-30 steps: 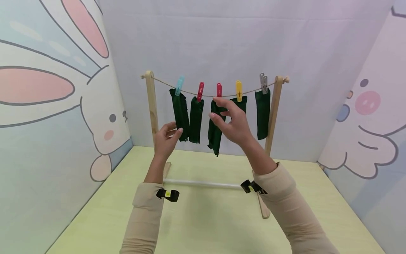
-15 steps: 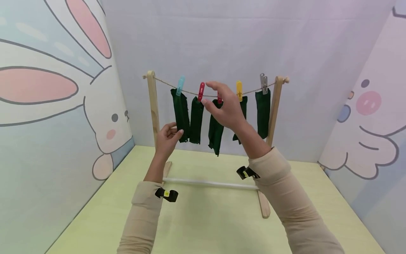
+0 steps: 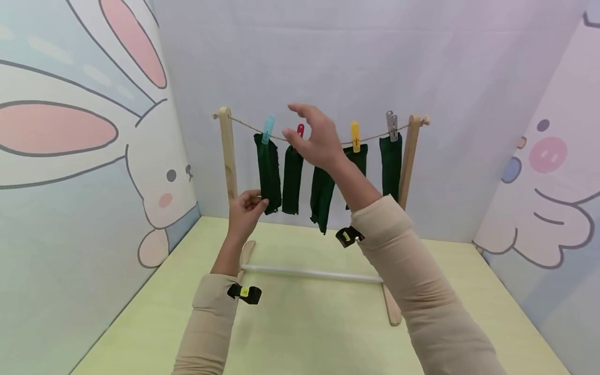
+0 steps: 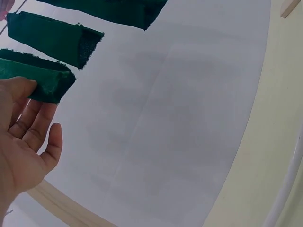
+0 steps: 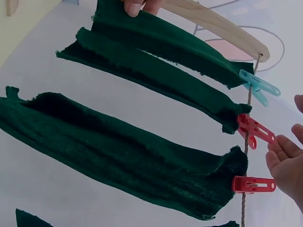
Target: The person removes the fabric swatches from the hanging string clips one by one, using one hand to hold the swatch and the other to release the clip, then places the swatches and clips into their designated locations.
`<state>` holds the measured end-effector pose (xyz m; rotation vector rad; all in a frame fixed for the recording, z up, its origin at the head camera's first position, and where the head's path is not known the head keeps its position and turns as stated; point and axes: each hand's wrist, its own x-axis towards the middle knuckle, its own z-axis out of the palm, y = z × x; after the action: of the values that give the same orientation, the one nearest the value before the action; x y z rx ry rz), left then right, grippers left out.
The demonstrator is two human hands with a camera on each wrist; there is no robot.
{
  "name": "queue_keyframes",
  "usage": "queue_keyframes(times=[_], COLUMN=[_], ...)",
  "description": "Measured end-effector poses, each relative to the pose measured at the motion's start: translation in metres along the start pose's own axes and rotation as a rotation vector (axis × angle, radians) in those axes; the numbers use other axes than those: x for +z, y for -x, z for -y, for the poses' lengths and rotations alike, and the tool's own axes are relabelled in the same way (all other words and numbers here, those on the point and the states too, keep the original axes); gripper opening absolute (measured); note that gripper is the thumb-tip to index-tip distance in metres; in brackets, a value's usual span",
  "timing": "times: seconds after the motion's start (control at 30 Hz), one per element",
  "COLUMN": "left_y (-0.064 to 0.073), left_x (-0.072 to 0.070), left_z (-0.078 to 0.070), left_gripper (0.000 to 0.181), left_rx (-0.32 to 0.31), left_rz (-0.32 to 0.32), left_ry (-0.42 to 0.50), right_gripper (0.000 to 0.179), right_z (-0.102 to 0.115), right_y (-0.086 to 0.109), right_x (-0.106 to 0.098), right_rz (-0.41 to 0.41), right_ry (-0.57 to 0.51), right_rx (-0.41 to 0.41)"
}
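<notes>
The left hand grips the lower end of the leftmost green cloth, thumb on the near face and fingers behind it. This cloth hangs from the string at the far left of the row, its upper end secured by the light blue clip. The right hand is raised and holds nothing; its thumb and fingers are spread apart. In the right wrist view its fingertips are right at the handle end of the upper red clip, which fastens the second cloth; contact cannot be confirmed. The lower red clip fastens the third cloth. Farther right, the yellow clip retains the fourth cloth, and the gray clip retains the fifth cloth. The string sags between the left post and the right post. A white bar runs low between the wooden feet, above the pale yellow table.
</notes>
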<state>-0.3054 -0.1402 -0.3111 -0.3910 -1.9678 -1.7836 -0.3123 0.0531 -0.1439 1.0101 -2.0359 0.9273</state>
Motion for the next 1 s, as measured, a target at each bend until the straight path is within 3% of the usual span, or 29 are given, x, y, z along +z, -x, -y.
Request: queue_keyframes(times=[0.13,0.5,0.67,1.0], left_y=[-0.003,-0.003,-0.006,-0.004], left_x=[-0.001,-0.002,-0.001,-0.002], left_z=[0.010,0.009,0.010,0.010], left_gripper=[0.026,0.023,0.021,0.021], left_rx=[0.007,0.023,0.030,0.020], left_rz=[-0.007,0.011,0.019,0.024], left_ry=[-0.002,0.002,-0.025,-0.053], right_gripper=[0.048,0.050,0.035,0.027], right_z=[-0.002,0.000,0.000,0.002], right_y=[-0.011,-0.037,-0.038,-0.033], right_x=[0.004,0.016,0.016,0.016], right_rz=[0.070,0.264,0.232,0.191], right_ry=[0.006,0.011,-0.085,-0.109], right_rx=[0.037,0.242,0.244,0.200])
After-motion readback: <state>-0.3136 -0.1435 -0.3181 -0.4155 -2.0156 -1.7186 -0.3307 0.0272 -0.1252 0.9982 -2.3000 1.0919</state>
